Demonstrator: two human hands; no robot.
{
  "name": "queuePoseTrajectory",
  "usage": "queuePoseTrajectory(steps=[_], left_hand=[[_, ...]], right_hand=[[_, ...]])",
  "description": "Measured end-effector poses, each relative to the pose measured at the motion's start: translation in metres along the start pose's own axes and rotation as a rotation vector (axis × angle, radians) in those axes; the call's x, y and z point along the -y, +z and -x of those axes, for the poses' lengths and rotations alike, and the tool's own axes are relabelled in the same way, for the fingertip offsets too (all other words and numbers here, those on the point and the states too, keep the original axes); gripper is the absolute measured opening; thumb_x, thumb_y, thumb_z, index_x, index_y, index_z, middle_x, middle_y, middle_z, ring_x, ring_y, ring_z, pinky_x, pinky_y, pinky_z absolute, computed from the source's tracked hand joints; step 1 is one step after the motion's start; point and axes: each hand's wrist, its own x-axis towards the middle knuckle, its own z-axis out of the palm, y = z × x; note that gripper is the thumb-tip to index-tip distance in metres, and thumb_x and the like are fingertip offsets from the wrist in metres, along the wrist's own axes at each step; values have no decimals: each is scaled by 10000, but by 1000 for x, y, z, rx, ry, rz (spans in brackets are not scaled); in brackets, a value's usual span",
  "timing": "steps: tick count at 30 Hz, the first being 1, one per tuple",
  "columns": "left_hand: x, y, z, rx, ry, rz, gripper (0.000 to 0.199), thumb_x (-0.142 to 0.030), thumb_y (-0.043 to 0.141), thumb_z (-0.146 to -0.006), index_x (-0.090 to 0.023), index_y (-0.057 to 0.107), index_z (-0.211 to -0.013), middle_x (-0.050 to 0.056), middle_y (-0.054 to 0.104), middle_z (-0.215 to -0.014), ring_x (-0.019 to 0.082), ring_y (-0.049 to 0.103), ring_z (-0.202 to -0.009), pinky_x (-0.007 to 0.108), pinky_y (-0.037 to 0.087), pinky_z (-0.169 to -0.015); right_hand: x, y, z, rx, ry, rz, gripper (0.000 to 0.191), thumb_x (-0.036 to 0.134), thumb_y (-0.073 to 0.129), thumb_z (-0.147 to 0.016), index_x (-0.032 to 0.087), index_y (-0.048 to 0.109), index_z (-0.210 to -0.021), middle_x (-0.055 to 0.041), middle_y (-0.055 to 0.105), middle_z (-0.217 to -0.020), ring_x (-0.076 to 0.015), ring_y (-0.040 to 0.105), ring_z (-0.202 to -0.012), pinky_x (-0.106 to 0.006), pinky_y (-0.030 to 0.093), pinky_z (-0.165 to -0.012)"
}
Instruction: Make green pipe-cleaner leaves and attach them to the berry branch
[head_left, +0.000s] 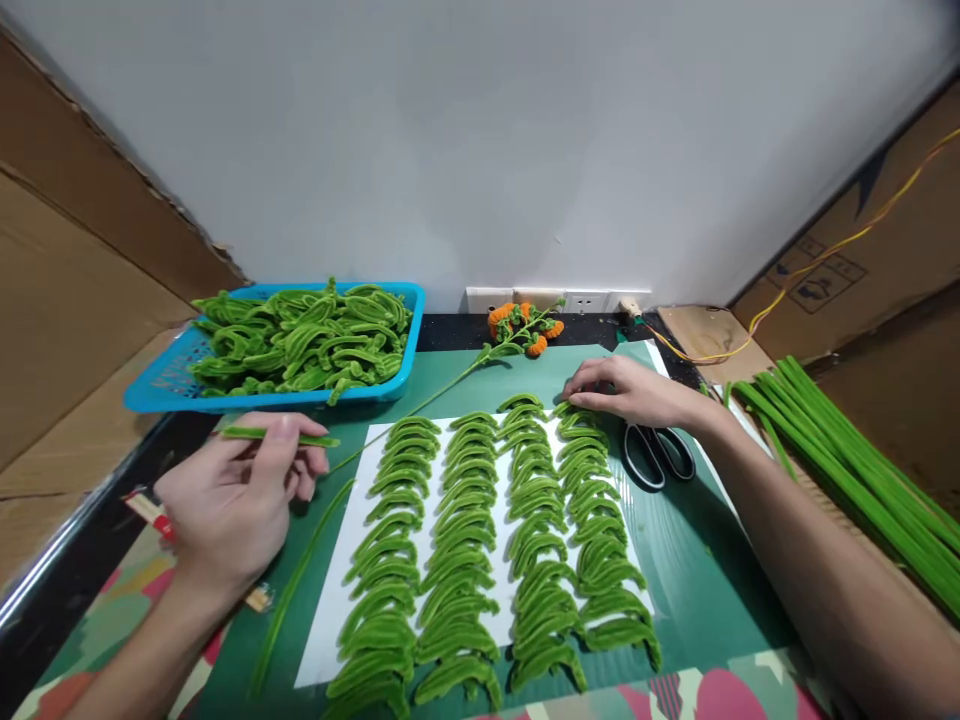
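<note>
Four columns of curved green chenille pieces (470, 482) on our white sheet (322, 640), spilling past its top and bottom edges onto the green mat (705, 580). Black tabletop (442, 332) shows behind, camouflage-pattern cloth (720, 695) in front. Our left hand (244, 490) pinches a short green strip (319, 440) between thumb and fingers, left of the sheet. Our right hand (626, 392) is at the top of the rightmost column, fingers close together; can't tell if they grip a piece. Scissors (651, 484) lie just beside that wrist. Back left, we have a blue basket (416, 345) heaped with more pieces; orange flower spray (537, 346) near the sockets (586, 302). Long green stems (847, 455) at right. Pale wall (495, 140) behind, cardboard (885, 250) both sides, yellow-red wire (817, 268) running down to a plug (631, 308)
</note>
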Motion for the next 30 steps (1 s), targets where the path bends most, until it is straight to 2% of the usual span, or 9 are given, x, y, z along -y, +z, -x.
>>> queuePoseTrajectory(steps=[4,8,14,18,23,30], left_hand=[[-1,1,5,-24,13,-14,218,-338,688,-982,-201,761,-828,2,656,-640,112,558,-432,223,420,-359],[1,1,9,-8,31,-36,202,-288,680,-978,-225,778,-812,2,664,-640,124,567,-437,246,430,-366],[8,-2,9,42,23,-53,187,-295,676,-975,-234,780,-831,-7,654,-597,129,547,-405,253,430,-362],[6,-3,6,15,35,-68,199,-299,673,-978,-232,775,-820,-6,650,-595,125,529,-398,259,419,-367],[2,-3,4,9,45,-64,202,-291,672,-974,-233,768,-807,-4,651,-625,127,543,-424,257,417,-370],[4,-6,2,36,27,-60,233,-343,662,-978,-221,761,-807,-1,642,-603,133,542,-406,254,412,-362]], right_hand=[[0,0,-3,27,-4,-18,267,352,628,-1036,190,829,-1108,-94,791,-1129,-217,711,-986,-353,537,-894],[-1,1,-12,53,23,-20,236,316,708,-975,168,820,-1121,-92,812,-1084,-204,721,-906,-331,547,-805],[-4,0,-16,35,71,1,247,309,816,-879,160,818,-1077,-62,805,-916,-183,714,-777,-302,546,-697],[-5,0,-13,-10,73,37,205,273,848,-842,168,825,-1017,-53,801,-887,-183,721,-768,-298,542,-690],[-2,0,-13,-26,24,138,126,175,812,-851,188,837,-974,-52,813,-946,-191,720,-813,-307,521,-725],[11,-8,-10,88,-21,83,203,299,679,-999,205,851,-1053,-68,835,-1026,-206,730,-868,-333,524,-783]])
